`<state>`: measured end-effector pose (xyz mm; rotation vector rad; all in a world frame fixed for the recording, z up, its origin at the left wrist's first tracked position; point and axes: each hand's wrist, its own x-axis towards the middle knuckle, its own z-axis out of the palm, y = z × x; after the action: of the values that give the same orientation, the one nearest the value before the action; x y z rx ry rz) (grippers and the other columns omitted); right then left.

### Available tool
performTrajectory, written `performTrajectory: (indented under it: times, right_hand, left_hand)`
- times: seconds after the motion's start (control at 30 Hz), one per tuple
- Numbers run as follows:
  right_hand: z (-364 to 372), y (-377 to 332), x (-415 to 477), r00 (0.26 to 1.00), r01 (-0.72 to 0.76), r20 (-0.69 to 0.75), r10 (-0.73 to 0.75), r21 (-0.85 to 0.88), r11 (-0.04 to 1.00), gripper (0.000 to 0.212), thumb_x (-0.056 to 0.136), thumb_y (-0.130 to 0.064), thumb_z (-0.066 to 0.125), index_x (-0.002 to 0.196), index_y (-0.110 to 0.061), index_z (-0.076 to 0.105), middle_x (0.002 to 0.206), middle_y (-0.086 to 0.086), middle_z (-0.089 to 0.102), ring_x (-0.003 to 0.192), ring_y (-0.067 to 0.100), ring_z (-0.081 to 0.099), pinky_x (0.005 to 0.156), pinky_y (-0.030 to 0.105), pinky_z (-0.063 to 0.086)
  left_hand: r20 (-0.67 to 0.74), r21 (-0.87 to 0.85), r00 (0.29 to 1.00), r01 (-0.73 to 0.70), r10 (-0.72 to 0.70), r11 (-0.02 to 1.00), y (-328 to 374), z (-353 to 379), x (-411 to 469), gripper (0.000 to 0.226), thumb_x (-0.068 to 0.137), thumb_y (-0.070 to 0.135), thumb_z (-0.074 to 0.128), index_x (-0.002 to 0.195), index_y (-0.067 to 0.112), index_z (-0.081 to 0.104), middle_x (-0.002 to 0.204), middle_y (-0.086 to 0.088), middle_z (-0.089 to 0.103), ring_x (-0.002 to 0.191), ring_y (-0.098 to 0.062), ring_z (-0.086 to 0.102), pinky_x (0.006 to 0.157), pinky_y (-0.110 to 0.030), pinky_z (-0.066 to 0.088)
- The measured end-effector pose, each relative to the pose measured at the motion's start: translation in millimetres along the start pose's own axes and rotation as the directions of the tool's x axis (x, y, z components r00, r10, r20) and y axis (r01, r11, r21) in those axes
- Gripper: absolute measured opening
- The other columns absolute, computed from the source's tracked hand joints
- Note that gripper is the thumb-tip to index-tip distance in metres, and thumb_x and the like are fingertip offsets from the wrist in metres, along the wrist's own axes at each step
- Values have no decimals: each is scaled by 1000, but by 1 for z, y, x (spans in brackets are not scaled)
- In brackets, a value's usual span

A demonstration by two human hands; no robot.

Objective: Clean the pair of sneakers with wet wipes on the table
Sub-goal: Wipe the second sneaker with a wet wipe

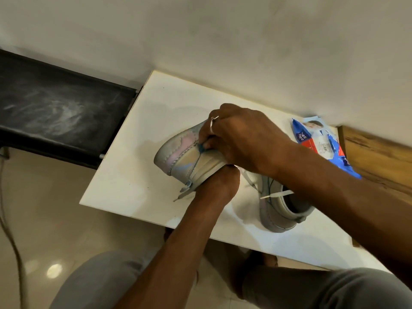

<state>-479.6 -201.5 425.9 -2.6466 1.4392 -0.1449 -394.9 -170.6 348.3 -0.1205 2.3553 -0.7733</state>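
A pale grey sneaker with pink and blue patches [178, 152] is held tilted above the white table [133, 179], toe pointing left. My left hand [217, 182] grips it from below, at the sole. My right hand [242, 139], with a ring on one finger, curls over its upper and pinches a small blue bit at the side; no wipe shows in it. The second sneaker [278, 212] rests on the table to the right, partly under my right forearm. A blue and red wet wipes pack [321, 143] lies at the back right.
The table stands against a white wall [223, 41]. A black slab [55, 112] adjoins its left side and a wooden surface [379, 157] its right. A cable [9, 219] hangs over the tiled floor at the left. My knees in grey trousers [100, 284] are below.
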Motion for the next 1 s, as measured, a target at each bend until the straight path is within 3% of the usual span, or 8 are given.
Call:
performTrajectory:
  times: [0.13, 0.3, 0.53, 0.63, 0.7, 0.8, 0.93, 1.0]
  right_hand:
    - [-4, 36, -4, 977, -212, -27, 212, 5, 977, 16, 88, -19, 67, 102, -25, 73, 103, -6, 67, 103, 15, 55, 79, 33, 48]
    - [1, -3, -7, 999, -6, 43, 1, 128, 992, 14, 88, -23, 66, 100, -23, 73, 102, -5, 67, 98, 13, 56, 79, 34, 51]
    - [0, 18, -7, 999, -52, -1, 54, 238, 970, 17, 85, -16, 68, 98, -25, 74, 99, -11, 68, 93, 9, 55, 81, 36, 51]
    - [0, -2, -10, 994, 91, 46, -104, 234, 968, 16, 86, -18, 66, 99, -25, 73, 99, -10, 68, 92, 11, 56, 75, 32, 51]
    - [-1, 17, -9, 1000, 10, 24, -14, 188, 982, 17, 87, -19, 67, 101, -28, 73, 100, -13, 66, 91, 7, 51, 74, 35, 51]
    - [-2, 32, -15, 998, -59, 12, 58, 237, 970, 19, 87, -17, 68, 100, -29, 72, 99, -17, 65, 90, 4, 49, 76, 37, 50]
    - [-3, 13, -27, 996, 55, 49, -70, 263, 963, 16, 89, -19, 66, 101, -28, 72, 102, -15, 64, 94, 4, 51, 78, 25, 47]
    - [-5, 25, -28, 1000, -16, 22, 12, 237, 971, 17, 89, -17, 67, 101, -29, 72, 100, -15, 65, 91, 5, 50, 76, 33, 50]
  left_hand:
    - [-66, -345, 988, 106, -137, 933, -2, 0, -2, 28, 98, -2, 34, 119, -1, 52, 123, -12, 60, 114, -21, 57, 97, -30, 42]
    - [-62, -123, 997, 47, -54, 991, 7, 0, -5, 28, 97, 5, 39, 123, 0, 48, 127, -14, 55, 120, -24, 51, 104, -33, 39]
    - [37, -261, 999, 45, -36, 964, 0, -4, -12, 27, 98, 8, 39, 119, 0, 55, 117, -17, 60, 104, -20, 54, 84, -22, 46]
    - [19, 167, 999, -34, 31, 985, 3, -6, -13, 26, 96, 9, 44, 120, 6, 53, 103, -18, 58, 112, -21, 54, 96, -30, 42]
    - [26, -103, 999, -18, 21, 995, 1, -8, -8, 28, 98, 7, 39, 123, 4, 53, 120, -12, 59, 116, -19, 54, 96, -27, 42]
    - [118, -590, 984, 175, -131, 788, -15, -12, -14, 33, 102, 10, 31, 123, -3, 53, 130, -18, 54, 96, -21, 48, 66, -14, 38]
    - [37, -410, 999, 33, -19, 911, -5, -9, -9, 43, 99, 5, 10, 90, 3, 53, 115, -11, 56, 99, -8, 55, 74, -14, 45]
    - [-34, -218, 995, -97, 92, 971, -1, -2, -1, 43, 100, 6, 12, 99, 9, 55, 108, -11, 58, 102, -9, 56, 84, -17, 45]
